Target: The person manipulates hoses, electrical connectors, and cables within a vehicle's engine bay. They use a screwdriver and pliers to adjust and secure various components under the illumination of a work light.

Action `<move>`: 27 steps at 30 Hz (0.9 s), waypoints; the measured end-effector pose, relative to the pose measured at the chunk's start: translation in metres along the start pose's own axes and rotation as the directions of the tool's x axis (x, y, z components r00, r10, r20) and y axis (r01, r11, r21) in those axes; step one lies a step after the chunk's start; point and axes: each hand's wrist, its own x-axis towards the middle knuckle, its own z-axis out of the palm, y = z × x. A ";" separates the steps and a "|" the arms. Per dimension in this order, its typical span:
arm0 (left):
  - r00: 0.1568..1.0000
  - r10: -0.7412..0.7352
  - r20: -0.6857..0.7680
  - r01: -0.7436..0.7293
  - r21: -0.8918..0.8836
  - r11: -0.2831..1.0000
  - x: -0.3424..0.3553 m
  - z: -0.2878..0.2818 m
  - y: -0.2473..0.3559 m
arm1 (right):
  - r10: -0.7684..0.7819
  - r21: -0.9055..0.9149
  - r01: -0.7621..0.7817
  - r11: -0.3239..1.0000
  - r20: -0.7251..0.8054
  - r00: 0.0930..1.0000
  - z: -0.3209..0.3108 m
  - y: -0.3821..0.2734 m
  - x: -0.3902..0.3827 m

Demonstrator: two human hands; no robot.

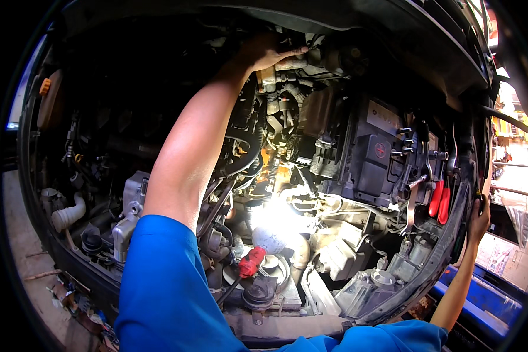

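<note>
My left arm reaches deep across a car's engine bay. My left hand [271, 57] is at the far end, beside hoses and a pipe [290, 63] under the dark cowl. One digit stretches out to the right; the other fingers are lost in shadow. At the right side, my right hand [480, 217] is closed around the dark fender edge [467, 226]. Between the arms sits a black battery [372, 167]. Red-handled pliers [438, 200] and a metal wrench [412, 205] lie by its right side.
A glaring light [278, 220] shines low in the middle of the bay. Near it stands a red-headed tool [252, 262] with a dark shaft. The front crossmember [287, 326] runs along the near edge. A white hose [69, 216] is at left; the hood's edge overhangs the far side.
</note>
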 end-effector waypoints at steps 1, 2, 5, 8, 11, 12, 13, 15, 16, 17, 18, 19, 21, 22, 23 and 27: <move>1.000 0.001 0.004 -0.001 0.002 1.000 0.001 -0.001 -0.003 | 0.005 0.014 -0.005 1.000 0.010 1.000 0.000 -0.002 0.000; 1.000 0.001 0.009 -0.002 0.004 1.000 0.001 -0.001 -0.007 | 0.009 0.001 -0.009 1.000 0.009 1.000 0.000 -0.004 0.000; 0.988 0.089 -0.126 -0.092 -0.019 0.996 0.000 0.003 -0.010 | -0.009 -0.023 0.008 1.000 -0.031 0.999 -0.002 -0.009 -0.004; 0.997 0.062 -0.040 -0.064 -0.066 0.996 0.004 0.005 -0.002 | -0.051 -0.014 0.049 0.999 -0.154 0.987 -0.008 -0.003 -0.017; 0.968 -0.238 0.086 0.221 0.169 0.960 0.015 0.012 0.011 | 0.072 0.139 -0.044 0.989 -0.202 0.977 -0.010 -0.007 -0.055; 0.979 -0.175 0.102 0.162 0.126 0.979 0.017 0.017 0.000 | -0.012 0.078 0.031 0.997 -0.229 0.973 -0.018 -0.021 -0.067; 0.962 0.061 0.266 -0.069 0.021 0.997 0.020 0.022 -0.020 | 0.042 0.150 -0.011 0.989 -0.204 0.978 -0.021 -0.033 -0.074; 0.909 0.184 0.373 -0.168 -0.075 0.983 0.023 0.003 -0.068 | -0.064 0.091 0.087 0.992 -0.231 0.971 -0.030 -0.069 -0.076; 0.960 0.199 0.196 -0.184 -0.093 0.979 0.020 0.005 -0.072 | -0.017 0.086 0.030 0.996 -0.148 0.989 -0.035 -0.075 -0.079; 0.982 0.189 0.016 -0.186 -0.121 0.975 0.019 0.017 -0.073 | 0.046 0.113 -0.035 0.993 -0.096 0.994 -0.038 -0.069 -0.083; 0.982 -0.015 0.188 -0.020 0.182 0.983 0.015 0.018 -0.003 | 0.129 0.128 -0.126 0.984 -0.019 0.991 -0.042 -0.052 -0.100; 0.992 0.105 0.070 -0.109 0.051 0.993 0.013 0.008 -0.019 | 0.097 0.134 -0.093 0.987 -0.020 0.995 -0.046 -0.054 -0.096; 1.000 0.011 -0.005 -0.011 -0.065 0.998 0.000 0.007 0.014 | 0.092 0.115 -0.092 0.989 0.005 0.996 -0.050 -0.055 -0.105; 0.999 -0.037 0.026 0.039 -0.065 0.997 -0.003 0.000 0.020 | 0.085 0.077 -0.085 0.993 0.009 0.996 -0.051 -0.063 -0.108; 0.999 0.009 -0.045 -0.015 -0.134 0.991 -0.005 0.001 0.018 | 0.075 0.037 -0.075 0.996 0.014 0.997 -0.053 -0.071 -0.110; 0.991 0.037 -0.131 -0.055 -0.143 0.988 -0.006 -0.002 0.011 | 0.095 -0.028 -0.094 0.995 0.011 0.995 -0.055 -0.084 -0.112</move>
